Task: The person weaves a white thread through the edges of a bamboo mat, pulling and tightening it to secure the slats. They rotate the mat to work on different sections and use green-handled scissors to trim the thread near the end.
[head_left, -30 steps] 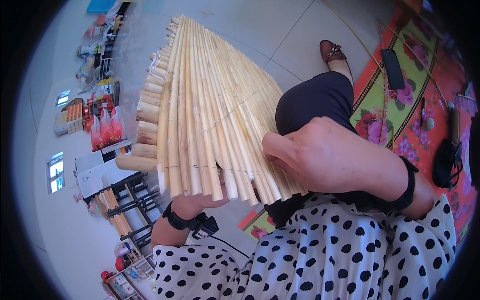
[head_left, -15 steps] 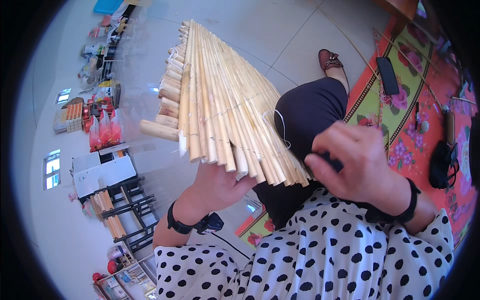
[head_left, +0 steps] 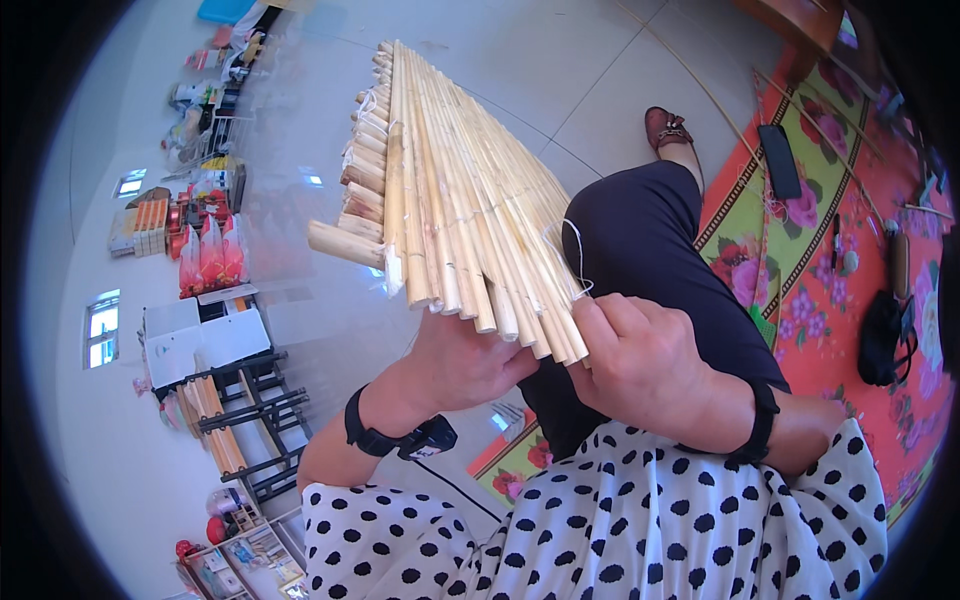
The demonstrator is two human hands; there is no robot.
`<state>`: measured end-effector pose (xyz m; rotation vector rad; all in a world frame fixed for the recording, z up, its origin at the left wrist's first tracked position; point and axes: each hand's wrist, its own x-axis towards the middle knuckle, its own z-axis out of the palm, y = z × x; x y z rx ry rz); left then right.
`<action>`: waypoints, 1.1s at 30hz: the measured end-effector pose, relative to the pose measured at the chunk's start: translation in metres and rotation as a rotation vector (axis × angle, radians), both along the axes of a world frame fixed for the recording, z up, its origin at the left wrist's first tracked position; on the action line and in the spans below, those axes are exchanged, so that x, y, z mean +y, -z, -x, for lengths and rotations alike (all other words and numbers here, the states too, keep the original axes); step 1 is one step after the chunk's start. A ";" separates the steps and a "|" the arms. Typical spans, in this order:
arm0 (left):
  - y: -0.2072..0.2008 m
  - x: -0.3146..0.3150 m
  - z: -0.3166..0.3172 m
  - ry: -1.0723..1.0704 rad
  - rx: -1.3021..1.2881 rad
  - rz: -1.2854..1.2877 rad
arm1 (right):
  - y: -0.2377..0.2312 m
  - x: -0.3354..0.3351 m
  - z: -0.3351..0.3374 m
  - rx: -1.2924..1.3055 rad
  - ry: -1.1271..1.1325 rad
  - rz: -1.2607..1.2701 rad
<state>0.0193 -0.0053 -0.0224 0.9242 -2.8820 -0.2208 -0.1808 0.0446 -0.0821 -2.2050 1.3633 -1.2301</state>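
A mat of pale reed stalks (head_left: 470,210), bound side by side with white string, slants up and away from my lap. Shorter cut stalk ends (head_left: 360,195) stick out along its left side. Beneath its near end, my left hand (head_left: 455,365) grips the stalks from below, with most of its fingers hidden. At the near right corner my right hand (head_left: 640,355) is closed on the edge stalks, thumb and fingers pressed around their ends. A loop of white string (head_left: 577,250) hangs from the right edge, just above my right hand.
My dark-trousered leg (head_left: 640,220) lies right of the mat. Beyond it spreads a floral floor mat (head_left: 810,330) with a phone (head_left: 778,160), a black pouch (head_left: 885,335) and long thin stalks. Folding metal frames (head_left: 250,420) and a white box (head_left: 215,340) stand at left.
My right hand, held apart from the reed mat before, has come left and taken hold of its near right corner. The mat has shifted slightly right.
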 end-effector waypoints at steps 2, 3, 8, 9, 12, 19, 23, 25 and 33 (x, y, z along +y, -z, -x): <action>0.003 0.002 -0.003 0.010 -0.006 -0.014 | 0.002 0.002 -0.001 -0.010 -0.002 0.011; 0.004 0.002 -0.005 0.019 -0.026 -0.031 | 0.001 0.002 0.000 -0.009 -0.006 0.010; -0.012 0.000 -0.014 0.060 -0.087 -0.044 | 0.001 0.001 0.002 -0.014 -0.018 0.021; -0.017 0.001 -0.020 0.032 -0.138 -0.126 | 0.000 0.002 0.004 0.009 -0.031 -0.016; -0.029 -0.003 -0.040 -0.194 0.054 -0.365 | -0.004 0.002 0.010 0.040 -0.071 -0.098; -0.016 -0.011 -0.013 -0.348 0.303 -0.643 | -0.007 -0.001 0.009 0.018 -0.002 -0.094; 0.005 -0.008 0.004 -0.226 0.363 -0.619 | -0.004 0.002 0.005 0.045 0.001 -0.078; 0.008 -0.011 0.009 -0.184 0.392 -0.660 | -0.004 0.003 0.005 0.053 0.033 -0.088; 0.027 -0.013 0.006 0.053 0.336 -0.194 | -0.009 0.003 0.004 0.068 0.038 -0.076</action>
